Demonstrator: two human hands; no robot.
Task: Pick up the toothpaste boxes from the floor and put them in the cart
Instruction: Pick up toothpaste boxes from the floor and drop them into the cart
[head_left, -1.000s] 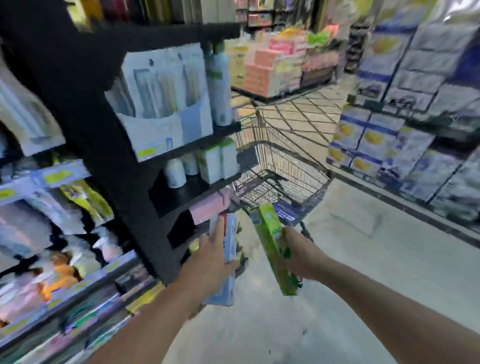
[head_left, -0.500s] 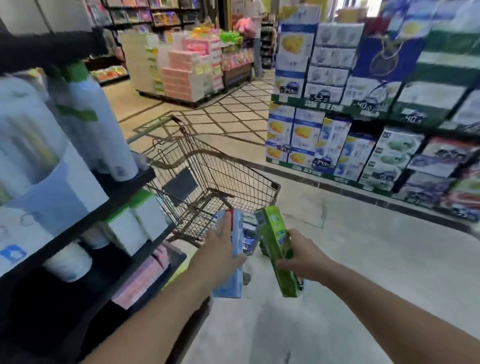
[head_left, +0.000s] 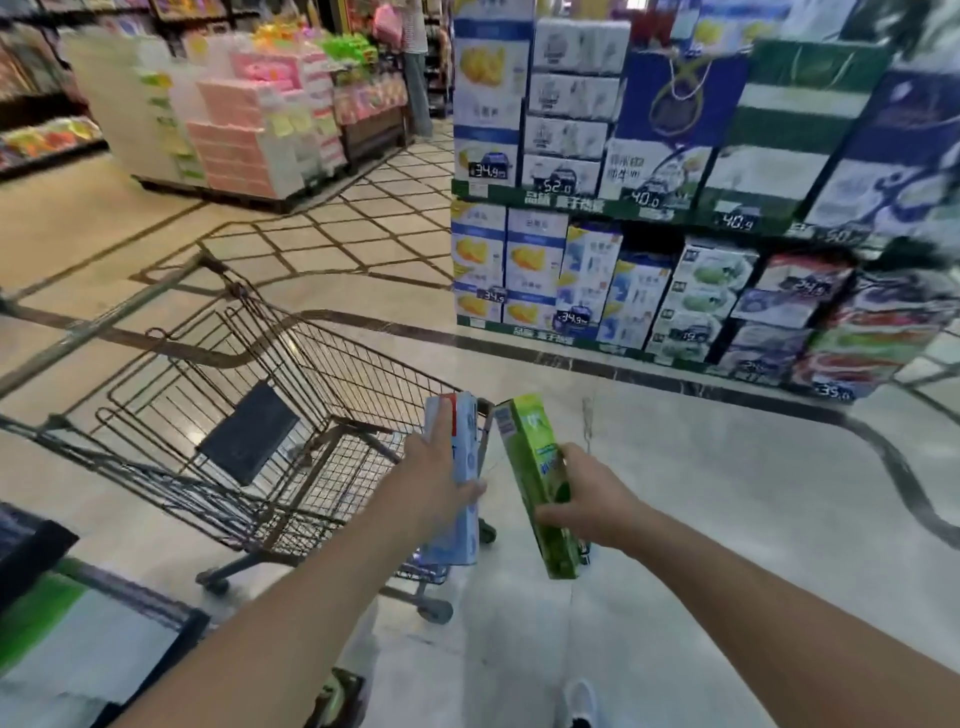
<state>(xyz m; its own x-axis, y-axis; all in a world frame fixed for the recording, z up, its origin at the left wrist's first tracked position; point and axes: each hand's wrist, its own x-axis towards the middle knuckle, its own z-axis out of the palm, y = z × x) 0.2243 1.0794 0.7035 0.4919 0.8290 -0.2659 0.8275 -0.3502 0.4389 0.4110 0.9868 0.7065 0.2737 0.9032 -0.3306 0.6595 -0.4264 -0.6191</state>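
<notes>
- Since the earlier frames our view has swung off the dark shelf unit; the cart (head_left: 270, 415) now sits open ahead and to our left, and both boxes have come up level with its near corner.
- Left hand (head_left: 434, 478) is wrapped round the blue-and-white toothpaste box (head_left: 465, 467), held upright, thumb on the near face. It's right at the cart's near-right rim, partly over the wire wall.
- Right hand (head_left: 587, 499) grips the green toothpaste box (head_left: 540, 488) around its middle, tilted slightly, top leaning left. It hangs over the floor (head_left: 701, 493), just outside the basket.
- Boxes are close but apart, with a narrow gap between them.
- Basket looks mostly bare; a dark flap (head_left: 249, 439) lies against the child-seat end. We can't tell whether any boxes are already in there.
- Our read: we're carrying, with the drop not yet done. Both boxes still need to clear the rim.
- Risks from here:
  - Letting the green box go early would drop it on the floor, since it's outside the wall.
  - The blue box's lower end could clip the rim if we push forward without lifting.
  - Bumping the cart could roll it away on the smooth floor; neither hand is steadying it.
  - The mid-box grip on the green one could let it pivot.
</notes>
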